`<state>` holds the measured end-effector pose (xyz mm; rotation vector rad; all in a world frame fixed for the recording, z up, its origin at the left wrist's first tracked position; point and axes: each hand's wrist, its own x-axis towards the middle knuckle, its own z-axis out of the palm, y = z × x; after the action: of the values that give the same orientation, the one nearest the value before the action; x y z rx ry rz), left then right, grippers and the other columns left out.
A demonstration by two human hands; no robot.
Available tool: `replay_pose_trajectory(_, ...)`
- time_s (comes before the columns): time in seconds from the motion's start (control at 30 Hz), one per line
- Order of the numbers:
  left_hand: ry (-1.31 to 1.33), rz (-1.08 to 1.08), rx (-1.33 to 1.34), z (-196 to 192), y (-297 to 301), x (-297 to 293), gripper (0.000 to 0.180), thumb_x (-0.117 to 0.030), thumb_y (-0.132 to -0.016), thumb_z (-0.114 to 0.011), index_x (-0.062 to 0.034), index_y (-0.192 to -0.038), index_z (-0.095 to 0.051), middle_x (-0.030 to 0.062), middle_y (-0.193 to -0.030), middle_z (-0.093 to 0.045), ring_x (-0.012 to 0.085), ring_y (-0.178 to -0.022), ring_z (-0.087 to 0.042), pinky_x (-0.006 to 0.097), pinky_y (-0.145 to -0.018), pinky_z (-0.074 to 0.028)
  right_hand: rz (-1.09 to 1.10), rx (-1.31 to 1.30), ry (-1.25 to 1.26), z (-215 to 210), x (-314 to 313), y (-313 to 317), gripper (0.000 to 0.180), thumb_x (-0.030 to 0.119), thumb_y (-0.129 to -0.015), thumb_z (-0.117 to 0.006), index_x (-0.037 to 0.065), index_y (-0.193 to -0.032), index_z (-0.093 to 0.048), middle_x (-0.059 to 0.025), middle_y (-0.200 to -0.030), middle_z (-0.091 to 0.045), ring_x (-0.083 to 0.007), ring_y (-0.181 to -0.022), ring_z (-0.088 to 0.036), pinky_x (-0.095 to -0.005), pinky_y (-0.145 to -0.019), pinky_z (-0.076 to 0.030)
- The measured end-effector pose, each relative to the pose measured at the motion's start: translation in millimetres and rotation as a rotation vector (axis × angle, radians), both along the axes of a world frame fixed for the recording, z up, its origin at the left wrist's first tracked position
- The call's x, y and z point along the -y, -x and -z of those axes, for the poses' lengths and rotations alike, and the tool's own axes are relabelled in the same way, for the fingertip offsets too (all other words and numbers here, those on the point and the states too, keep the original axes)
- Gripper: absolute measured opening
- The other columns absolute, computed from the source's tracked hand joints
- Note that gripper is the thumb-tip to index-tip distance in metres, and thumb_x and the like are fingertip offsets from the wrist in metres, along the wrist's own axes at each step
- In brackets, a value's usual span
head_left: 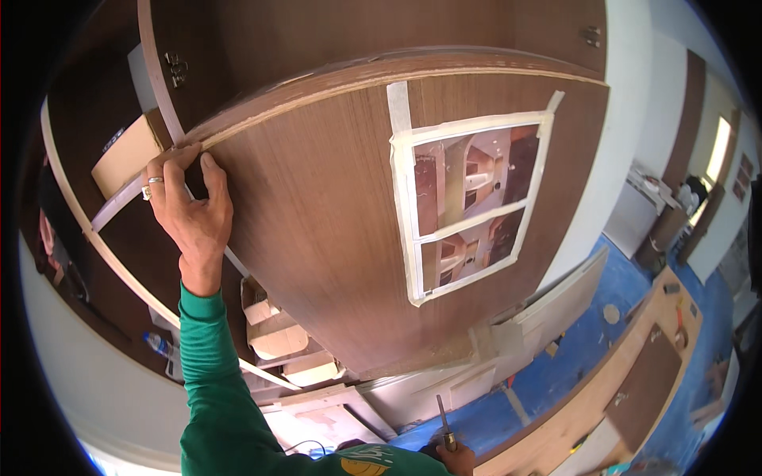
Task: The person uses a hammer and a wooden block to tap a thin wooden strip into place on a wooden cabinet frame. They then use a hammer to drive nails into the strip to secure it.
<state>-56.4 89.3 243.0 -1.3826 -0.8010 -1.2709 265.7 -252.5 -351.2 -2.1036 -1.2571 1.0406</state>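
My left hand [190, 198], with rings on one finger, reaches up to the top left corner of a brown wood-grain cabinet panel [309, 190]. Its fingers and thumb are bent and pressed round the corner edge; the fingertips are partly hidden. Low in the view, near my body, my right hand [456, 458] is closed round the handle of a chisel [441, 412] with its narrow blade pointing up. Masking tape [401, 222] frames two printed photos [476, 170] on the panel's face.
Open shelves with cardboard boxes [278, 337] and a plastic bottle [156, 343] stand at the left. Several pale boards [468, 381] lean below the panel. A wooden workbench [548, 444] with tools is at the lower right, over a blue floor covering [567, 357].
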Motion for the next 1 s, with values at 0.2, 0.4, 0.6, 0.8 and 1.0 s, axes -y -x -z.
replay_pose_trajectory(0.2,-0.078,-0.076,0.05,8.4,-7.9,-5.1,0.019,0.002,-0.095,-0.074,-0.0014,-0.113,-0.078,0.0171,-0.112,-0.074,0.0328,-0.103,-0.07,0.044,-0.094,-0.055,-0.127,-0.014,0.147,80.9,-13.1,-101.7,0.035,0.038,-0.107,-0.062,0.013,-0.127,-0.074,-0.0169,-0.109,-0.079,-0.0389,-0.102,-0.076,-0.0525,-0.082,-0.059)
replay_pose_trajectory(0.4,-0.081,-0.144,0.039,8.5,-15.4,-9.4,0.028,0.003,-0.093,-0.072,-0.0054,-0.118,-0.083,0.0144,-0.105,-0.071,0.0294,-0.099,-0.066,0.042,-0.092,-0.052,-0.176,0.045,0.001,63.3,-51.4,-128.1,0.033,0.037,-0.106,-0.064,0.01,-0.124,-0.072,-0.0171,-0.106,-0.076,-0.0368,-0.098,-0.074,-0.0507,-0.082,-0.058)
replay_pose_trajectory(0.6,-0.085,-0.11,0.058,11.5,-10.5,-13.4,0.029,0.002,-0.091,-0.072,-0.0043,-0.118,-0.081,0.0155,-0.109,-0.07,0.0321,-0.103,-0.065,0.043,-0.094,-0.053,-0.222,-0.029,-0.013,34.3,-70.1,-118.8,0.029,0.035,-0.104,-0.067,0.008,-0.114,-0.071,-0.0163,-0.095,-0.074,-0.0347,-0.089,-0.072,-0.0493,-0.076,-0.057)
replay_pose_trajectory(0.8,-0.184,-0.123,0.134,19.5,-6.8,-14.9,0.03,0.002,-0.091,-0.071,-0.0016,-0.121,-0.077,0.0208,-0.119,-0.067,0.0356,-0.109,-0.065,0.045,-0.097,-0.053,-0.267,-0.104,-0.068,4.0,-88.8,-105.0,0.028,0.032,-0.102,-0.07,0.005,-0.103,-0.07,-0.0155,-0.085,-0.072,-0.0325,-0.08,-0.071,-0.048,-0.071,-0.056)
replay_pose_trajectory(1.0,-0.182,-0.029,0.188,23.3,-1.6,-22.6,0.026,0.003,-0.096,-0.066,-0.0006,-0.121,-0.073,0.0211,-0.119,-0.067,0.0364,-0.109,-0.065,0.046,-0.098,-0.053,-0.255,-0.218,-0.214,-48.5,-112.1,-99.5,0.029,0.03,-0.1,-0.074,0.002,-0.093,-0.069,-0.0146,-0.075,-0.07,-0.0303,-0.071,-0.07,-0.0466,-0.066,-0.055)
